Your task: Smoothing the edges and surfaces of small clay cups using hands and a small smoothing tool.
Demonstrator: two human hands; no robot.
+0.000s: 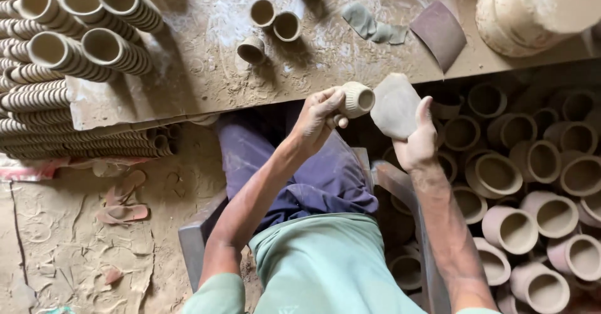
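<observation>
Two hands work here; our left hand [319, 120] pinches a small ribbed clay cup [357, 98] above our lap, probably light and easy to dent, so we hold its bottom softly; our right hand [416, 142] grips a flat grey clay piece [394, 106] just beside it.

1 head camera looks steeply down, close over the workbench [206, 95].
</observation>
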